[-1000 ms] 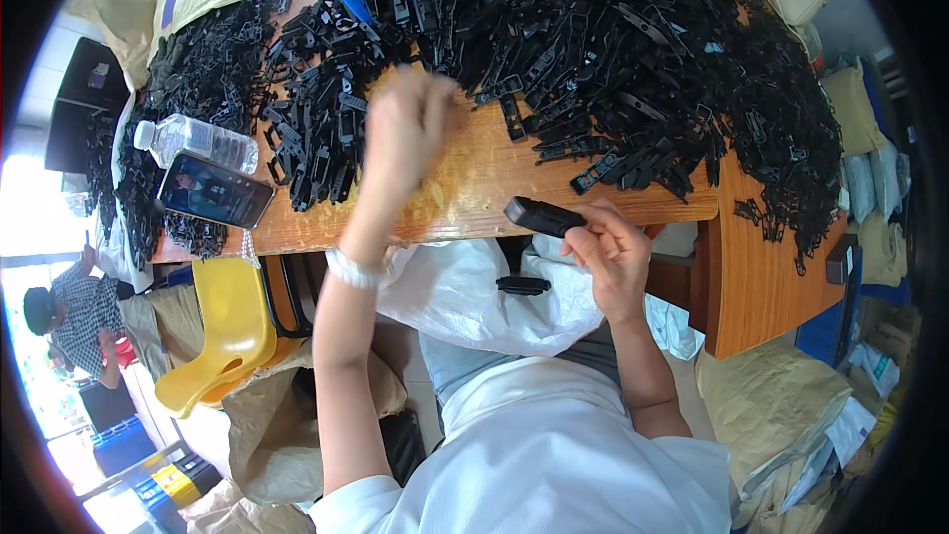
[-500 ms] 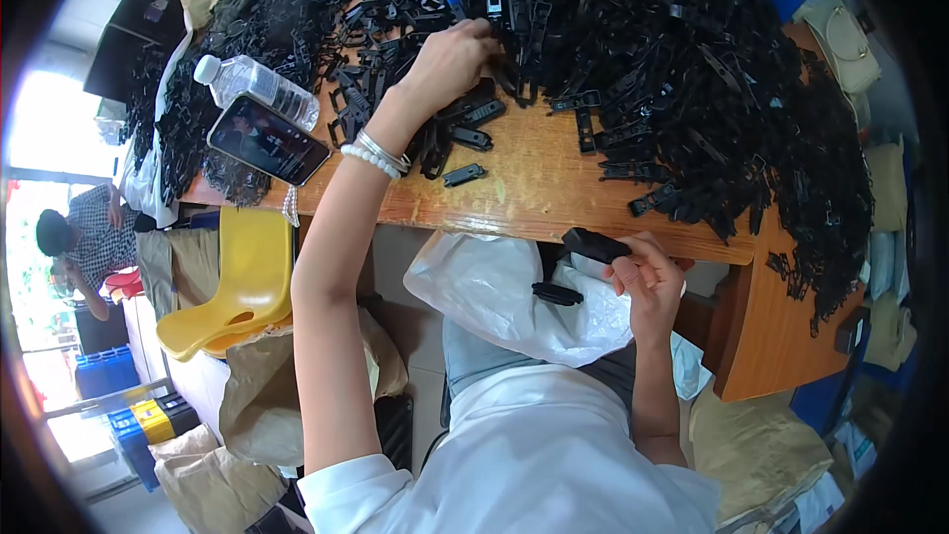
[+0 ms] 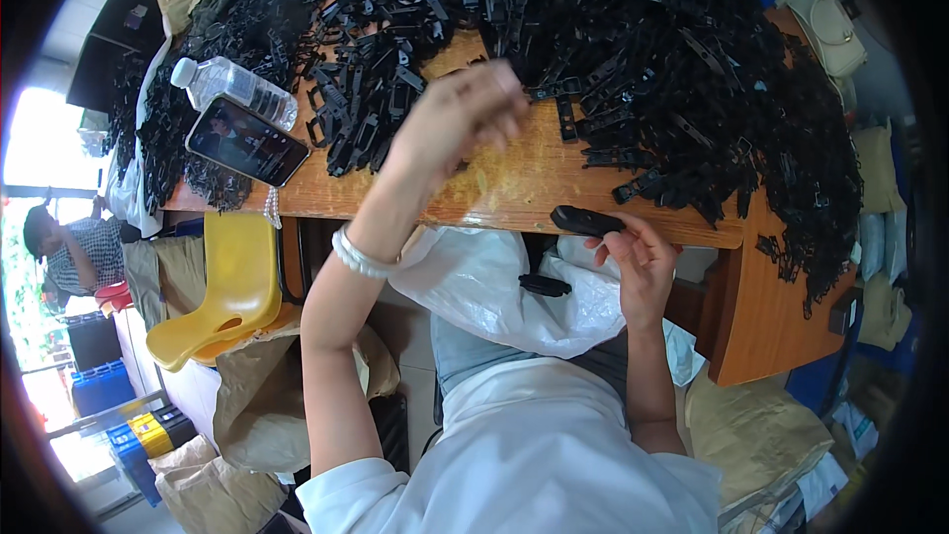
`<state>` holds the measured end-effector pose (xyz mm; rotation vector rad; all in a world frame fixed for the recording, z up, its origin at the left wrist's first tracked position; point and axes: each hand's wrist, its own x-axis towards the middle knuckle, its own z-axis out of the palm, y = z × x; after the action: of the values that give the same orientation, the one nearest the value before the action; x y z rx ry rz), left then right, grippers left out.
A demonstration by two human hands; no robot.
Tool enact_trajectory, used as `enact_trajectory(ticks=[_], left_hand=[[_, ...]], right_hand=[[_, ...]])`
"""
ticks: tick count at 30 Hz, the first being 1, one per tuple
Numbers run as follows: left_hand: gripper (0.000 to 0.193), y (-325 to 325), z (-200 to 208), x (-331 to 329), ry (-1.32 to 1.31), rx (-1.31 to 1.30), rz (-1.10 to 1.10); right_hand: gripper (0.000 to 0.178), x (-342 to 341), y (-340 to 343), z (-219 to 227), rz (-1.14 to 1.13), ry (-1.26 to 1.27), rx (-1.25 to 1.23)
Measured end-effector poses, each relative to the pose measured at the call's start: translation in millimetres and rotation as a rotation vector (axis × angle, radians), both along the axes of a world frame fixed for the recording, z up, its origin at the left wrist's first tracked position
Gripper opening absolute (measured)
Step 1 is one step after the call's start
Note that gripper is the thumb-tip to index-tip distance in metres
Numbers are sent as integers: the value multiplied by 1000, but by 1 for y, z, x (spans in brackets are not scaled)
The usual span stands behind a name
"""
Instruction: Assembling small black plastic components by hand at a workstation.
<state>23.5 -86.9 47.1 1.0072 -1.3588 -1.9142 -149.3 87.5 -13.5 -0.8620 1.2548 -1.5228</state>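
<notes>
Near the lap, at six o'clock, sags a white bag [image 3: 465,282]. At three o'clock, near the table edge [image 3: 494,206], the right hand [image 3: 643,262] pinches one end of a black part [image 3: 583,222] between thumb and fingers; a light grip leaving its far end clear should serve. At twelve, the blurred left hand [image 3: 453,124] has bent fingers; whether they pinch anything cannot be told. Unhurried picking would suit the tangled pile [image 3: 603,35] at one o'clock.
</notes>
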Motion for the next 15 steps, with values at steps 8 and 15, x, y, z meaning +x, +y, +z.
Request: enact_trajectory(ticks=[8, 15], left_hand=[[30, 75, 0, -9, -201, -258, -319], [47, 94, -7, -4, -283, -539, -331]], right_hand=[[24, 1, -6, 26, 77, 409, -217], [29, 0, 1, 18, 55, 472, -169]])
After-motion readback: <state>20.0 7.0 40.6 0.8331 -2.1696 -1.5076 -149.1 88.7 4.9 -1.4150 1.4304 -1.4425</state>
